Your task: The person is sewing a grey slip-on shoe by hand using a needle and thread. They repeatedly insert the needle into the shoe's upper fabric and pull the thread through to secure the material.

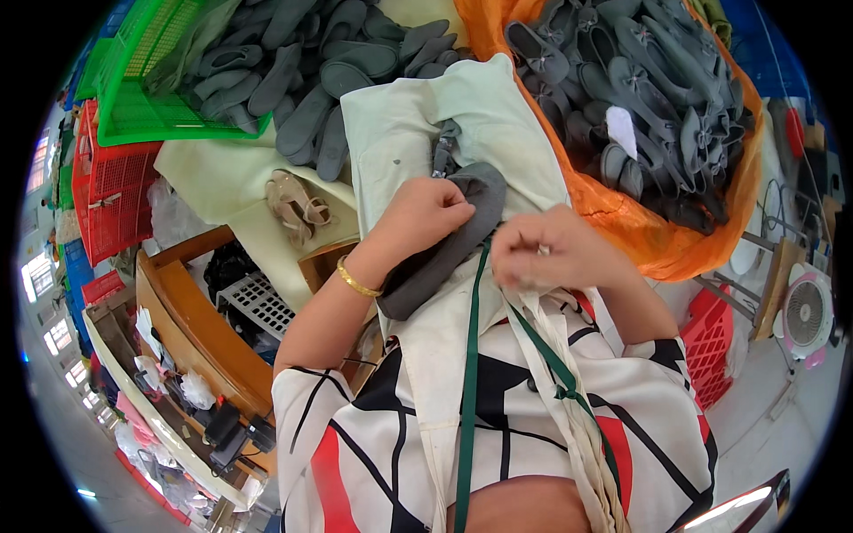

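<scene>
While the left hand gripped a grey flat shoe mid-frame, the right hand curled, blurred, alongside, its hold unclear.

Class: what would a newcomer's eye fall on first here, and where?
Probably the bright orange sack at upper right, heaped with grey shoes. Next comes the green crate at upper left, partly hidden by another shoe heap. Near the centre, the left hand curls over a grey shoe, the right hand blurred beside it.
</scene>
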